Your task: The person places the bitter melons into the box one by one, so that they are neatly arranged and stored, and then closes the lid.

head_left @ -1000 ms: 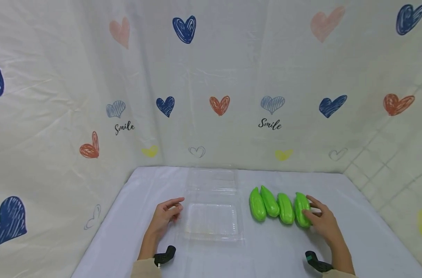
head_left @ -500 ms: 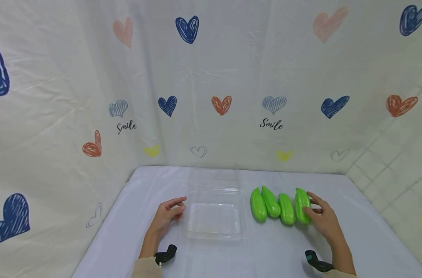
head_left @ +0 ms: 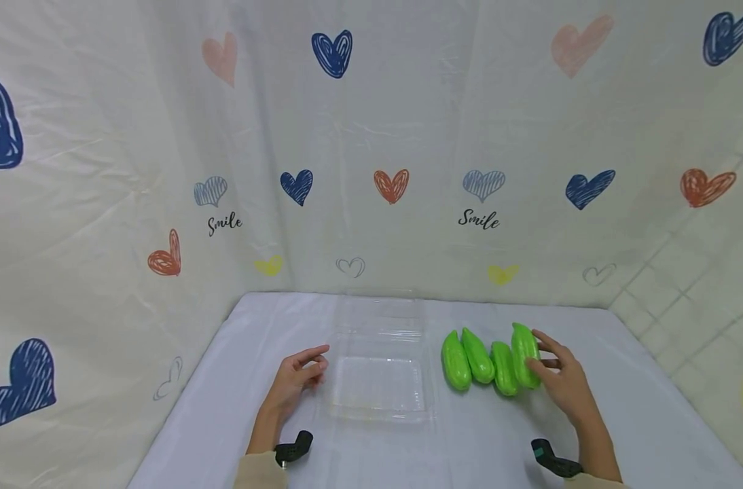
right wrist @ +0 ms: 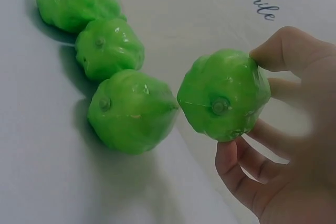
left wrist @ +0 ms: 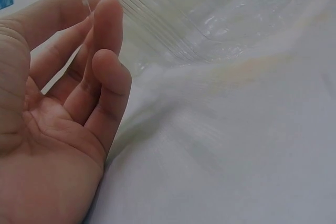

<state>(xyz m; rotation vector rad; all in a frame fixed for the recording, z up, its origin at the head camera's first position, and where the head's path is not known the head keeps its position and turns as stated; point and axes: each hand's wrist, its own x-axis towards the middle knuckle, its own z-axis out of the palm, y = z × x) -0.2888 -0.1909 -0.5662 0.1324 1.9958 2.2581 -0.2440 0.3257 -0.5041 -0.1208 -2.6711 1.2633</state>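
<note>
My right hand point(head_left: 564, 380) pinches a glossy bright-green bitter melon point(head_left: 523, 356) between thumb and fingertips. In the right wrist view this bitter melon point(right wrist: 224, 95) shows its stem end, with the tip of the nearest other one beside it. Three more bitter melons point(head_left: 477, 356) lie in a row on the white table, to the left of the held one. My left hand point(head_left: 295, 380) is at the left edge of a clear plastic clamshell box point(head_left: 377, 387), its fingers loosely bent. In the left wrist view the fingertips overlap the box's ribbed wall point(left wrist: 152, 19).
The clamshell's lid point(head_left: 380, 316) lies folded back toward the far edge of the table. A white cloth point(head_left: 481, 448) covers the tabletop. Behind it hangs a pale curtain point(head_left: 420, 122) printed with hearts. A black camera mount sits on each wrist.
My right hand has raised the rightmost bitter melon and shifted it slightly left, over toward the others. My left hand stays beside the box. The head view has shifted slightly.
</note>
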